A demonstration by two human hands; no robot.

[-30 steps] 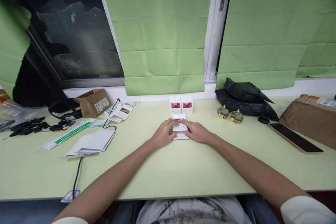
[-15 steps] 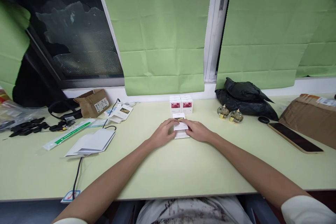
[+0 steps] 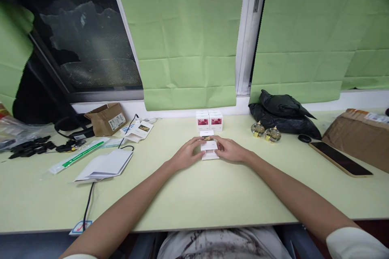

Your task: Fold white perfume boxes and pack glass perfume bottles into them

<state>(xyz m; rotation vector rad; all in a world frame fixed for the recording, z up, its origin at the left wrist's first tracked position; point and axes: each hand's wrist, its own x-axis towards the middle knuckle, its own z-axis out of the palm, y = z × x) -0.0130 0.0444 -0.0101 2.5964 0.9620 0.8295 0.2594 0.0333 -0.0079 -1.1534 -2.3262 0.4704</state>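
A small white carton (image 3: pixel 210 151) with its top flap open lies on the pale green desk (image 3: pixel 194 198), a gold-topped item showing in its mouth. My left hand (image 3: pixel 186 153) grips its left side with curled fingers. My right hand (image 3: pixel 231 150) grips its right side, fingertips at the open flap. Just behind stand two white boxes with pink pictures (image 3: pixel 209 121). Two small round glass bottles with gold caps (image 3: pixel 265 131) sit to the right.
A phone (image 3: pixel 340 158) and a brown parcel (image 3: pixel 358 136) lie at the right, a black bag (image 3: pixel 282 113) by the sill. To the left are white papers (image 3: pixel 105 164), a black cable (image 3: pixel 90 199), a torn cardboard box (image 3: pixel 107 118) and black clips (image 3: pixel 30 145).
Both hands and the carton have stayed in nearly the same place; the fingers shifted slightly at the carton's open top.
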